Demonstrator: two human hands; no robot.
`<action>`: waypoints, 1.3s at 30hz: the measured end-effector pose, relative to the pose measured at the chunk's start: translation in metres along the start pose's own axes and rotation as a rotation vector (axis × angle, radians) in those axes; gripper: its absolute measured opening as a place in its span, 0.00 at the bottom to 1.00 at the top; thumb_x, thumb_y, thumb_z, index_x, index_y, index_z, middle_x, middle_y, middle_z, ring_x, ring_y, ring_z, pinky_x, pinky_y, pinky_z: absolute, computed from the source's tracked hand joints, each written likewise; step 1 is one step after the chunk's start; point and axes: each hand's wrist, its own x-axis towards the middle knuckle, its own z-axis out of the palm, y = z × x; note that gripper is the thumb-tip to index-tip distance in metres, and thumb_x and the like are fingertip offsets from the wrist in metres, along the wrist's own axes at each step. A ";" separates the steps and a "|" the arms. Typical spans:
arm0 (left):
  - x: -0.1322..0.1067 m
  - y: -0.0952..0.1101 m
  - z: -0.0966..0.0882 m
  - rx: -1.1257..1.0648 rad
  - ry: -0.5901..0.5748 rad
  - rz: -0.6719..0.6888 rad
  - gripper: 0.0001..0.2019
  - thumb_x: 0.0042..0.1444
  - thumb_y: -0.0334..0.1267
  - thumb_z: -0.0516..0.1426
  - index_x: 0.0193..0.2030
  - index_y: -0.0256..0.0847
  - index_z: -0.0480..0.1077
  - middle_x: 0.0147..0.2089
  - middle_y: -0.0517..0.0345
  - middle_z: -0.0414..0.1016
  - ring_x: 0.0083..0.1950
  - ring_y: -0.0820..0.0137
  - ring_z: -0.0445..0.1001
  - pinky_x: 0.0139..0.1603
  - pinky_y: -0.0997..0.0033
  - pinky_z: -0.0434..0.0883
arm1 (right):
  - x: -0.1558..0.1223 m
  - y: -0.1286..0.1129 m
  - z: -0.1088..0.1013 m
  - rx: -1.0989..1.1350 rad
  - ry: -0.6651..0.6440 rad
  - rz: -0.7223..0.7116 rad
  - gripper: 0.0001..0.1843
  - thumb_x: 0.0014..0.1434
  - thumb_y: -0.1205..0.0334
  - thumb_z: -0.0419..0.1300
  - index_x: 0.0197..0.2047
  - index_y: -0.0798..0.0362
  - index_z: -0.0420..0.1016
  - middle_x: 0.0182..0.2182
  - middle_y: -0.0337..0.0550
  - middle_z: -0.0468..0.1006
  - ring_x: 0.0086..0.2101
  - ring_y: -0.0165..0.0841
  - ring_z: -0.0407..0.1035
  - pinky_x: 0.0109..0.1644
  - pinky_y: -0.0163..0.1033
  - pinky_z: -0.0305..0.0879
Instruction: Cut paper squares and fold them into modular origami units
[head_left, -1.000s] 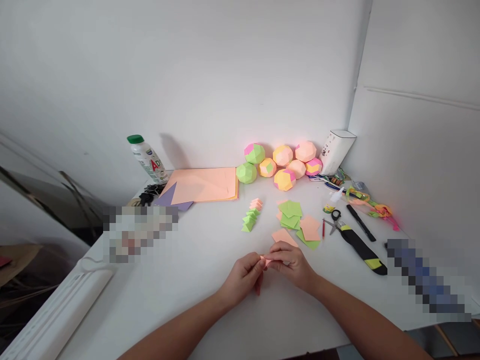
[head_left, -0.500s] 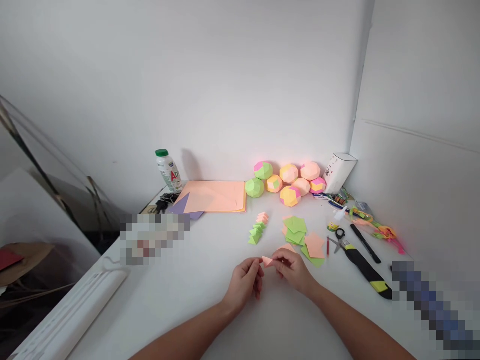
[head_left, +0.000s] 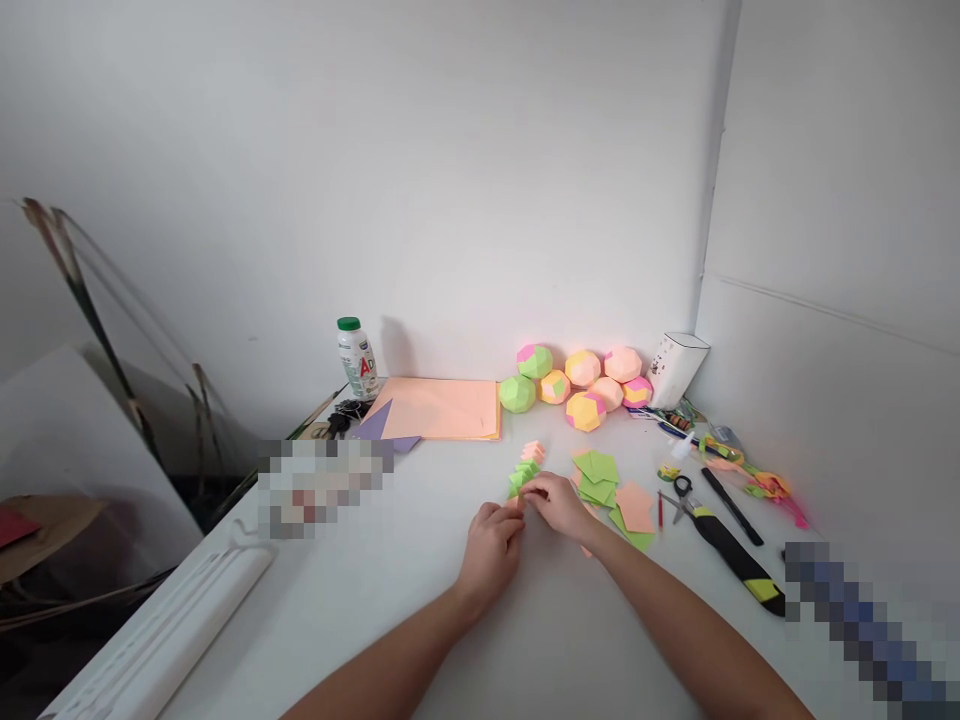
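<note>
My left hand (head_left: pixel 491 545) and my right hand (head_left: pixel 556 503) meet fingertip to fingertip on the white table (head_left: pixel 390 600), fingers closed in a pinch. Between them only a sliver of a small pink folded paper piece (head_left: pixel 514 503) shows. The hands sit at the near end of a short row of folded green and pink paper pieces (head_left: pixel 529 462). Just right of my right hand lie loose green and pink paper squares (head_left: pixel 611 485).
Several coloured paper balls (head_left: pixel 581 385) line the back wall beside a white box (head_left: pixel 677 368). A stack of pink sheets (head_left: pixel 439 408) and a green-capped bottle (head_left: pixel 355 358) stand at the back left. Scissors (head_left: pixel 681 495), a black and yellow knife (head_left: pixel 739 562) and pens lie at the right.
Both hands have moved away from me along the table, carrying the pink folded piece up to the near end of the row of folded pieces. The camera has tilted upward.
</note>
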 end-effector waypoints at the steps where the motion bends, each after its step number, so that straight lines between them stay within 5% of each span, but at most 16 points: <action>1: 0.000 0.000 0.001 0.013 -0.007 0.004 0.17 0.50 0.24 0.48 0.30 0.43 0.77 0.38 0.55 0.79 0.39 0.61 0.68 0.43 0.58 0.67 | -0.004 0.000 -0.004 -0.001 0.014 0.008 0.10 0.56 0.66 0.53 0.34 0.53 0.76 0.29 0.42 0.75 0.28 0.32 0.69 0.35 0.39 0.66; 8: -0.002 -0.003 0.004 0.075 -0.012 -0.004 0.18 0.49 0.23 0.47 0.28 0.44 0.76 0.44 0.56 0.78 0.48 0.57 0.69 0.46 0.55 0.64 | -0.058 0.011 -0.063 -0.049 -0.054 0.027 0.09 0.50 0.69 0.58 0.35 0.51 0.77 0.40 0.47 0.75 0.43 0.40 0.69 0.47 0.45 0.66; 10: -0.003 -0.003 0.004 0.080 0.006 -0.008 0.18 0.48 0.22 0.47 0.30 0.44 0.76 0.44 0.56 0.78 0.50 0.57 0.69 0.48 0.55 0.63 | -0.074 0.017 -0.075 -0.107 -0.172 0.071 0.19 0.47 0.70 0.60 0.45 0.50 0.76 0.54 0.49 0.68 0.54 0.44 0.61 0.55 0.49 0.60; 13: -0.004 -0.001 0.004 0.086 0.037 -0.013 0.18 0.48 0.22 0.47 0.31 0.43 0.75 0.40 0.54 0.79 0.48 0.58 0.71 0.47 0.55 0.64 | -0.087 0.023 -0.083 -0.090 -0.284 0.095 0.25 0.51 0.69 0.60 0.53 0.51 0.70 0.60 0.48 0.61 0.60 0.44 0.53 0.58 0.49 0.58; 17: -0.005 0.004 0.004 0.089 0.051 -0.002 0.17 0.48 0.23 0.47 0.30 0.42 0.74 0.36 0.53 0.78 0.43 0.60 0.72 0.44 0.57 0.65 | -0.085 0.022 -0.083 -0.093 -0.267 -0.077 0.09 0.56 0.68 0.56 0.36 0.51 0.78 0.54 0.46 0.70 0.55 0.42 0.61 0.57 0.47 0.59; 20: -0.006 0.005 0.004 0.073 0.039 0.020 0.16 0.48 0.24 0.47 0.30 0.42 0.74 0.34 0.53 0.77 0.40 0.61 0.72 0.43 0.58 0.66 | -0.082 0.020 -0.081 -0.106 -0.203 -0.159 0.12 0.58 0.66 0.55 0.26 0.51 0.77 0.42 0.45 0.77 0.46 0.39 0.69 0.51 0.44 0.65; 23: -0.007 0.006 0.004 0.042 0.033 0.020 0.15 0.49 0.25 0.48 0.30 0.43 0.74 0.33 0.52 0.77 0.38 0.61 0.73 0.43 0.58 0.67 | -0.081 0.021 -0.081 -0.096 -0.123 -0.163 0.13 0.58 0.63 0.55 0.25 0.50 0.76 0.34 0.43 0.78 0.37 0.36 0.72 0.44 0.42 0.68; 27: -0.012 0.016 0.002 -0.128 -0.036 -0.041 0.13 0.51 0.28 0.48 0.32 0.42 0.73 0.36 0.52 0.76 0.39 0.63 0.73 0.42 0.61 0.70 | -0.081 0.019 -0.077 -0.097 -0.023 -0.138 0.10 0.58 0.60 0.55 0.30 0.50 0.76 0.34 0.45 0.78 0.37 0.37 0.71 0.44 0.43 0.67; 31: -0.019 0.037 0.003 -0.480 -0.184 -0.226 0.12 0.57 0.38 0.50 0.44 0.40 0.70 0.38 0.51 0.76 0.40 0.65 0.74 0.39 0.65 0.72 | -0.083 0.008 -0.067 0.082 0.245 0.014 0.13 0.58 0.55 0.56 0.26 0.52 0.71 0.25 0.43 0.74 0.30 0.36 0.70 0.35 0.40 0.67; 33: -0.022 0.047 0.005 -0.675 -0.236 -0.354 0.17 0.57 0.46 0.51 0.48 0.38 0.66 0.45 0.47 0.73 0.39 0.65 0.75 0.31 0.68 0.74 | -0.084 0.003 -0.059 0.267 0.250 0.127 0.16 0.57 0.52 0.57 0.24 0.53 0.69 0.20 0.39 0.71 0.25 0.33 0.69 0.30 0.37 0.66; 39: -0.022 0.053 0.011 -0.835 -0.266 -0.643 0.22 0.51 0.57 0.54 0.26 0.36 0.64 0.25 0.58 0.71 0.22 0.73 0.72 0.17 0.75 0.68 | -0.089 -0.005 -0.044 0.362 0.232 0.069 0.15 0.56 0.54 0.59 0.22 0.53 0.66 0.23 0.38 0.69 0.26 0.30 0.66 0.28 0.35 0.63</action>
